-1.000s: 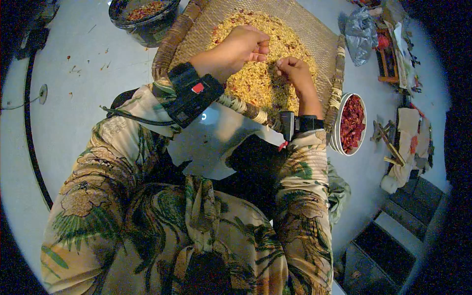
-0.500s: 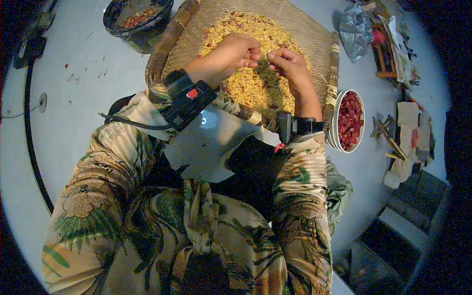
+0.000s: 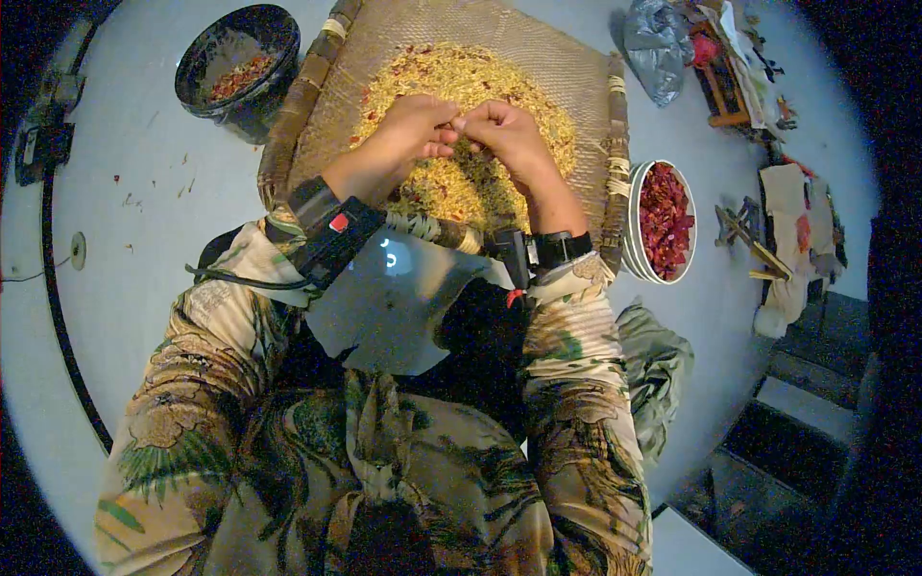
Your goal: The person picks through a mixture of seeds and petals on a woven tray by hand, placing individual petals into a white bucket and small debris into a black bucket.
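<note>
My left hand [image 3: 408, 130] and my right hand [image 3: 514, 142] meet fingertip to fingertip above a pile of yellow seed-like bits [image 3: 523, 86] mixed with red flecks. Thumb and fingers are pinched on both sides; whatever is between them is too small to make out. The pile lies on a woven tray [image 3: 567, 48] with a thick bound rim, and my forearms cross its near edge. Shadow from my hands darkens part of the pile.
On the right stands a white bowl [image 3: 631, 226] of dried red pieces [image 3: 665, 216]. A black bucket [image 3: 259, 101] with reddish scraps is at the upper left. Grey plastic bag [image 3: 658, 58] and wooden stools [image 3: 754, 240] are at right. Scraps dot the floor.
My hands have come together, closing the gap between their fingertips. The view has shifted, so the tray, bowl and bucket appear farther left.
</note>
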{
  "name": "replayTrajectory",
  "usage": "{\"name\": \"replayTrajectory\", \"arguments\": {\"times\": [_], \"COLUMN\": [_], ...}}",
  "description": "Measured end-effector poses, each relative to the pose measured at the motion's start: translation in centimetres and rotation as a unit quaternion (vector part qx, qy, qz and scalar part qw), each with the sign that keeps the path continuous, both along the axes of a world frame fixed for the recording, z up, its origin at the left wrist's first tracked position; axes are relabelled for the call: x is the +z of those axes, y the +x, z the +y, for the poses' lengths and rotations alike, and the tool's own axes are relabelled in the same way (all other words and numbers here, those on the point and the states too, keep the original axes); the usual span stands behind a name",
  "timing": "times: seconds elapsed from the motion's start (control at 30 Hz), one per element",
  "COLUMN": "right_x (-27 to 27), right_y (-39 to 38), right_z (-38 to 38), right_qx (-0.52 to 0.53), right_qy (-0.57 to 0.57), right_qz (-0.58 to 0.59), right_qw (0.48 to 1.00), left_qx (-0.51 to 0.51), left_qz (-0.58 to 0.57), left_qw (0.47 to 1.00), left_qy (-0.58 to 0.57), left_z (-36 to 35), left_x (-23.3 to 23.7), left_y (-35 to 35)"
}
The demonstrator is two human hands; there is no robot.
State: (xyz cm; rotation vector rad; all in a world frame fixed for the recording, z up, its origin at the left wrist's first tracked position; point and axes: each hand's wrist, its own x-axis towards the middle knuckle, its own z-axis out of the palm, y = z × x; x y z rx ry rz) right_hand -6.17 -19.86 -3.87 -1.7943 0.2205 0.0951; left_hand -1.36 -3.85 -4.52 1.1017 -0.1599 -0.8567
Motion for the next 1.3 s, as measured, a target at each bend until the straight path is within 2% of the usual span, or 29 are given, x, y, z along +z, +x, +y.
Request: {"name": "replayTrajectory", "arguments": {"times": [0.07,0.17,0.27,0.37,0.43,0.5,0.6,0.67,0.7,0.77,0.9,1.0,1.03,1.13,1.3], "right_x": [0.4,-0.2,-1.3,-1.7,-1.8,-2.2,-2.1,-1.8,-1.7,-2.1,-2.2,-2.6,-2.4,-1.9,-2.2], "right_y": [-0.2,-0.2,-0.4,-0.7,-0.7,-0.5,-0.5,-0.5,-0.5,-0.2,0.0,0.4,0.4,0.1,0.7], "right_z": [-0.1,-1.1,-2.3,-2.7,-2.7,-2.9,-2.8,-2.6,-2.3,-2.2,-2.2,-2.6,-2.5,-2.2,-3.0], "right_qx": [0.0,-0.017,-0.03,-0.032,-0.032,-0.029,-0.014,-0.009,-0.032,-0.038,-0.034,-0.032,-0.029,-0.045,-0.024], "right_qy": [0.004,-0.011,-0.035,-0.034,-0.014,-0.041,-0.031,-0.047,-0.001,0.001,-0.007,-0.036,-0.052,0.017,0.009], "right_qz": [0.02,0.056,0.079,0.078,0.069,0.068,0.061,0.063,0.056,0.052,0.044,0.048,0.05,0.052,0.047], "right_qw": [1.0,0.998,0.996,0.996,0.997,0.996,0.998,0.997,0.998,0.998,0.998,0.998,0.997,0.997,0.999], "left_qx": [-0.007,0.026,0.018,0.043,0.044,0.056,0.099,0.106,0.109,0.116,0.134,0.116,0.147,0.151,0.158], "left_qz": [-0.037,-0.016,-0.001,0.053,0.106,0.144,0.178,0.166,0.164,0.149,0.18,0.13,0.125,0.082,0.041], "left_qw": [0.999,0.999,1.0,0.998,0.992,0.983,0.971,0.97,0.969,0.968,0.96,0.973,0.974,0.981,0.982], "left_qy": [0.032,0.017,0.014,0.001,-0.051,-0.102,-0.129,-0.142,-0.151,-0.165,-0.168,-0.152,-0.117,-0.084,-0.094], "left_z": [0.5,0.5,0.5,0.8,0.8,0.6,0.6,0.9,1.1,1.4,2.1,2.3,2.6,4.0,7.4], "left_x": [0.7,0.8,0.7,1.1,0.9,0.2,1.3,1.2,1.2,1.4,2.9,0.7,1.7,1.8,1.8], "left_y": [-0.4,-0.4,0.3,0.0,0.7,1.3,1.6,2.0,2.2,2.4,2.3,3.7,3.3,3.6,7.1]}}
